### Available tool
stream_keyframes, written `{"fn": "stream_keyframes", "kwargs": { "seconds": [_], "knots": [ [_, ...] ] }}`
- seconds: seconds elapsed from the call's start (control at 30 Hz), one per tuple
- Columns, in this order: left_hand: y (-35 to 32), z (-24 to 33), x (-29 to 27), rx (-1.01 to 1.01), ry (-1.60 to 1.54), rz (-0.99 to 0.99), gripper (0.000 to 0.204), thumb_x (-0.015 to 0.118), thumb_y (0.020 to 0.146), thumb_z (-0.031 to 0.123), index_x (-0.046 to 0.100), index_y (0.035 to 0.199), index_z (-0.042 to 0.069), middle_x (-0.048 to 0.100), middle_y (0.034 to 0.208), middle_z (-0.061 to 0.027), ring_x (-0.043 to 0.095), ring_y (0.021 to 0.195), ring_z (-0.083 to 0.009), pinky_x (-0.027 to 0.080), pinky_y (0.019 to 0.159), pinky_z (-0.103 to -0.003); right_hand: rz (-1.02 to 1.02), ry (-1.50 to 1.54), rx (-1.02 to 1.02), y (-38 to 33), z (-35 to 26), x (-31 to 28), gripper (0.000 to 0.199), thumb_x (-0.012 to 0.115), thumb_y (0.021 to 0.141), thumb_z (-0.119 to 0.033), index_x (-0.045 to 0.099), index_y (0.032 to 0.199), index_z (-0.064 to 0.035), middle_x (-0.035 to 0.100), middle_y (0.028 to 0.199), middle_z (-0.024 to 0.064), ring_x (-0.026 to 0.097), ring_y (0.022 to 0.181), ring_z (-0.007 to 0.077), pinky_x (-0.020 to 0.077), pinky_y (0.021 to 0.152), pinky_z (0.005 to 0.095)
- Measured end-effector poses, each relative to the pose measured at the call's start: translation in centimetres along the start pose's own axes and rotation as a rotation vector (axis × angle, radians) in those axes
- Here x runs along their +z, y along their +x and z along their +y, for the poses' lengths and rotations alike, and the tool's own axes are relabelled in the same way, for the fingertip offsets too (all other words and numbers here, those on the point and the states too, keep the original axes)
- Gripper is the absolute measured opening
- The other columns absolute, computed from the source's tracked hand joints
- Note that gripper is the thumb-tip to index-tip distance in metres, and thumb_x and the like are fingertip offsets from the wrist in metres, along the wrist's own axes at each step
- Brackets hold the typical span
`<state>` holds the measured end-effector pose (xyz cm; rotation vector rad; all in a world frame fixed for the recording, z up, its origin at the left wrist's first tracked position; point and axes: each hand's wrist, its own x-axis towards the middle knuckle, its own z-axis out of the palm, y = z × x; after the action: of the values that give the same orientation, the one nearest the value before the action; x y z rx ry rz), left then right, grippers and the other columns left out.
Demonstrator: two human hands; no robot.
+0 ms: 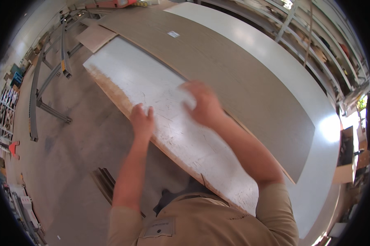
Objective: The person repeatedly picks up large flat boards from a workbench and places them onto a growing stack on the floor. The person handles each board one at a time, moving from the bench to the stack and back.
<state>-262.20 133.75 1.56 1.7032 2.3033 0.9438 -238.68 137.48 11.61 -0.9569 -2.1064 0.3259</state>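
My left hand is over the worn brown edge of a white, scuffed tabletop. Its thumb and fingers are apart, and nothing shows between them. Farther right, my right hand is smeared by motion near the long edge of a big grey-brown wood-grain panel. A gap shows between its thumb and fingers, with no object visible in it. Whether either hand touches the surface below, I cannot tell. The panel lies flat, partly over the tabletop, with a small white label on it.
Along the right runs a glossy white surface beside metal shelving. A pale board lies at the far left end. Grey metal frames stand on the floor to the left; dark strips lie near my left forearm.
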Motion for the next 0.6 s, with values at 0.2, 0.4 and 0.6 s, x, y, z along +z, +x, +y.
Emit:
{"fn": "stream_keyframes", "kwargs": {
  "seconds": [0.2,0.4,0.6],
  "knots": [
    [-1.1,-1.7,4.1,0.013,0.302,0.001,0.067,0.049,0.098,0.045,0.040,0.145,-0.001,0.028,0.158,-0.0221,0.019,0.149,-0.0382,0.019,0.120,-0.055,-0.214,-0.668,0.720,-0.7,14.1,-0.9,0.064,0.045,0.100,-0.041,0.027,0.154,-0.0113,0.028,0.161,0.0130,0.021,0.149,0.0374,0.0179,0.120,0.0536],
    [-1.3,-0.3,2.1,-0.086,0.370,-0.173,0.068,0.046,0.098,0.047,0.040,0.146,0.000,0.027,0.159,-0.0204,0.018,0.150,-0.0367,0.016,0.121,-0.054,-0.236,-0.695,0.718,-8.4,13.7,-5.3,0.068,0.044,0.099,-0.042,0.023,0.156,-0.0116,0.026,0.162,0.0106,0.017,0.151,0.0327,0.0130,0.122,0.0509],
    [-1.7,-0.8,2.4,-0.059,0.318,-0.101,0.067,0.047,0.098,0.046,0.039,0.148,0.002,0.026,0.160,-0.0185,0.018,0.150,-0.0353,0.016,0.121,-0.053,-0.220,-0.721,0.762,-18.8,12.4,-13.0,0.071,0.053,0.096,-0.031,0.022,0.156,-0.0107,0.029,0.160,0.0123,0.021,0.150,0.0312,0.0147,0.122,0.0482]
  ]
}}
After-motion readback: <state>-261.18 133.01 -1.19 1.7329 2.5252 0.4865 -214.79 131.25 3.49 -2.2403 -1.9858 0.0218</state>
